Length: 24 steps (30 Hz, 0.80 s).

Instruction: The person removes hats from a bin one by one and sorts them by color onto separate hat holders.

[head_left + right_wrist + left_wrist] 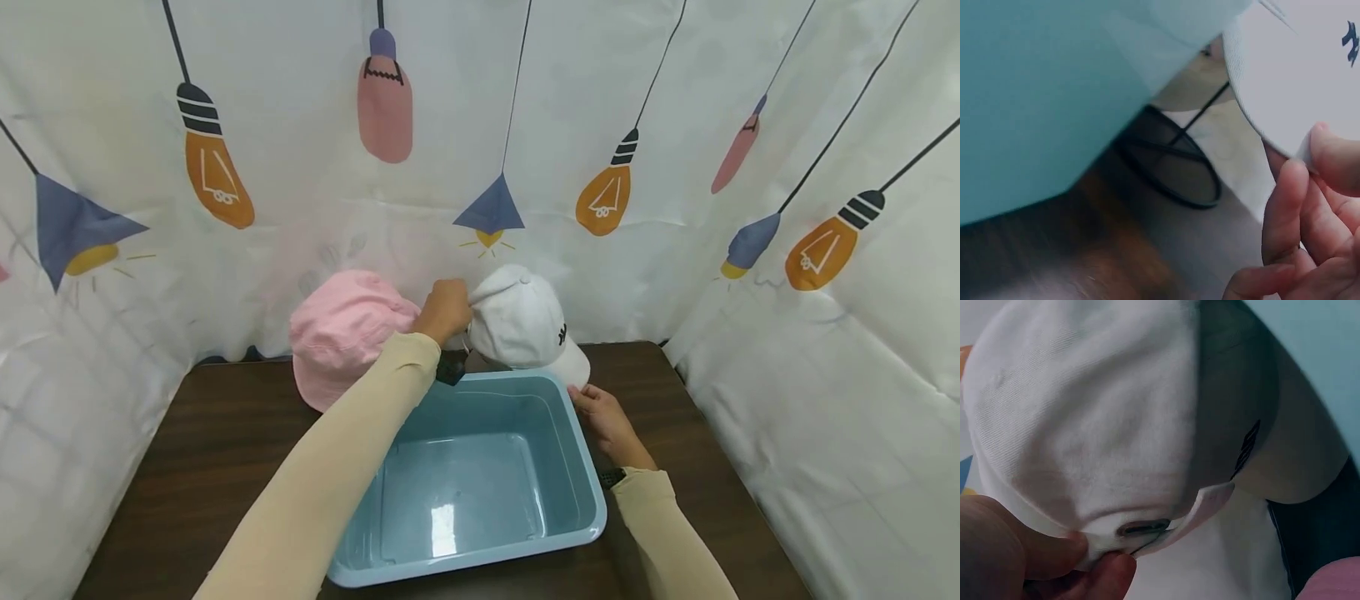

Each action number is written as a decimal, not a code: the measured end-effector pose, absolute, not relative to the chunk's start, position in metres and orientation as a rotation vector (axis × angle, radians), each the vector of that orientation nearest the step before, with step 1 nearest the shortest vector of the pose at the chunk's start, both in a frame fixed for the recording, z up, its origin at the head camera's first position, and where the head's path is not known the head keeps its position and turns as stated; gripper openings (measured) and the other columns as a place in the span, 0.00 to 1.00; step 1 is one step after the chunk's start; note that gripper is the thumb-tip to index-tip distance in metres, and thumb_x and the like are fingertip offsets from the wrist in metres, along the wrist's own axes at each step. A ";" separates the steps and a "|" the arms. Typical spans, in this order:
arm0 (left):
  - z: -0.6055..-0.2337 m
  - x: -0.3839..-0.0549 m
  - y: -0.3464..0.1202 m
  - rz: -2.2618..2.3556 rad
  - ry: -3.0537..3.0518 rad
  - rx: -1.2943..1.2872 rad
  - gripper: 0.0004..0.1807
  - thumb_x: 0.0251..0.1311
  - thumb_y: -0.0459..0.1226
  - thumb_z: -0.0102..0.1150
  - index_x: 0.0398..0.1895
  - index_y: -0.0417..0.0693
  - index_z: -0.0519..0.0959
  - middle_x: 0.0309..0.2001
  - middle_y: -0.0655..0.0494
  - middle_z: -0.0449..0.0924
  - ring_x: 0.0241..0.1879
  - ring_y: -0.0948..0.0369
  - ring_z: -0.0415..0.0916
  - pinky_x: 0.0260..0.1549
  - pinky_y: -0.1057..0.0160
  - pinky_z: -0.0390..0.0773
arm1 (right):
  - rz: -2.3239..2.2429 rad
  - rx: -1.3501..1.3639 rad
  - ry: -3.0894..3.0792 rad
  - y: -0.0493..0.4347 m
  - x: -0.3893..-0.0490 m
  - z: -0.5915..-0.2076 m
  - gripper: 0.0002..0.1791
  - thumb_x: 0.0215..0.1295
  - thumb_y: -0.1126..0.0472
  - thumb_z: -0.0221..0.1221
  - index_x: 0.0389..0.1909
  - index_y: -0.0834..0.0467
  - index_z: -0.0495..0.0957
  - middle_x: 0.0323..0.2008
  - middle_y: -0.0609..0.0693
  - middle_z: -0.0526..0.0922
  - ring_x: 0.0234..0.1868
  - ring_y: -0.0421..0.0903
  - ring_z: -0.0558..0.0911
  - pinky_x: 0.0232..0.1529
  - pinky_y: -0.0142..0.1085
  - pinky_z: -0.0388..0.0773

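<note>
A white baseball cap (517, 321) with a small dark emblem is held between both hands, behind the far rim of a light blue plastic basin (468, 562). My left hand (446, 311) pinches the cap's back edge; in the left wrist view, thumb and fingers grip the cloth beside the strap's slot (1144, 527). At the brim (1279, 81), my right hand (1316, 212) pinches the edge between thumb and fingers, close to the basin's far right corner. A pink cap (348, 329) lies to the left, partly behind my left forearm.
The basin stands on a dark wooden table (217, 450), with its inside facing up. A white curtain (465, 108) printed with lamps and bulbs hangs behind the table and along its sides. My left sleeve (337, 467) crosses over the basin's left side.
</note>
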<state>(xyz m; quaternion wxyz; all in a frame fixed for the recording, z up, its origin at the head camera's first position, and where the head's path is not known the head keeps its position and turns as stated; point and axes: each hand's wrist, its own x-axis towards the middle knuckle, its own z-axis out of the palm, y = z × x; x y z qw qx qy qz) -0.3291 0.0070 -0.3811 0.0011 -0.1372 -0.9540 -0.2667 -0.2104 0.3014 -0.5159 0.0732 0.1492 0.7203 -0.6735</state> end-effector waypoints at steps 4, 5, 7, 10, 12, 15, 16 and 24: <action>-0.388 -0.332 0.010 -0.836 -3.009 -0.386 0.08 0.65 0.29 0.50 0.39 0.33 0.79 0.40 0.38 0.82 0.36 0.50 0.77 0.36 0.54 0.77 | -1.954 0.438 2.255 0.295 -0.210 -0.527 0.16 0.74 0.50 0.60 0.28 0.53 0.76 0.24 0.42 0.76 0.28 0.41 0.75 0.32 0.34 0.74; -0.388 -0.331 0.011 -0.834 -3.015 -0.371 0.08 0.65 0.29 0.51 0.39 0.33 0.79 0.40 0.37 0.82 0.37 0.49 0.78 0.36 0.54 0.78 | -1.965 0.439 2.253 0.293 -0.211 -0.529 0.16 0.75 0.51 0.60 0.26 0.53 0.75 0.23 0.42 0.75 0.27 0.41 0.75 0.30 0.34 0.74; -0.389 -0.331 0.013 -0.820 -3.028 -0.343 0.09 0.66 0.29 0.51 0.40 0.32 0.80 0.42 0.37 0.83 0.39 0.48 0.80 0.38 0.53 0.79 | -1.981 0.422 2.242 0.290 -0.212 -0.531 0.17 0.75 0.51 0.59 0.25 0.52 0.74 0.21 0.42 0.74 0.24 0.40 0.74 0.27 0.33 0.72; -0.386 -0.330 0.013 -0.800 -3.062 -0.308 0.11 0.68 0.29 0.50 0.42 0.31 0.81 0.44 0.36 0.83 0.40 0.48 0.81 0.38 0.54 0.80 | -2.006 0.389 2.195 0.288 -0.215 -0.532 0.16 0.76 0.51 0.59 0.26 0.52 0.75 0.22 0.42 0.75 0.24 0.39 0.75 0.27 0.32 0.73; -0.382 -0.328 0.013 -0.782 -3.101 -0.304 0.12 0.69 0.29 0.48 0.45 0.31 0.81 0.45 0.37 0.83 0.39 0.49 0.80 0.38 0.54 0.79 | -1.987 0.390 2.182 0.288 -0.216 -0.531 0.15 0.75 0.49 0.59 0.31 0.54 0.77 0.24 0.42 0.77 0.27 0.40 0.76 0.30 0.33 0.75; -0.374 -0.323 0.013 -0.680 -3.196 -0.390 0.14 0.72 0.30 0.45 0.52 0.31 0.78 0.50 0.38 0.81 0.42 0.50 0.77 0.40 0.55 0.78 | -1.918 0.417 2.206 0.294 -0.217 -0.525 0.19 0.76 0.44 0.57 0.44 0.58 0.79 0.33 0.44 0.80 0.34 0.41 0.79 0.36 0.35 0.78; -0.370 -0.320 0.013 -0.657 -3.223 -0.423 0.15 0.73 0.31 0.44 0.55 0.31 0.76 0.53 0.37 0.79 0.45 0.49 0.76 0.43 0.54 0.78 | -1.890 0.429 2.231 0.297 -0.217 -0.521 0.21 0.76 0.44 0.55 0.49 0.59 0.77 0.38 0.46 0.80 0.37 0.42 0.80 0.38 0.36 0.78; -0.317 -0.267 0.000 -0.555 -3.116 -0.562 0.21 0.72 0.34 0.49 0.65 0.38 0.65 0.62 0.38 0.67 0.52 0.46 0.76 0.50 0.49 0.79 | -1.486 0.328 2.801 0.325 -0.203 -0.470 0.34 0.81 0.41 0.42 0.75 0.61 0.58 0.69 0.63 0.69 0.64 0.63 0.75 0.61 0.57 0.72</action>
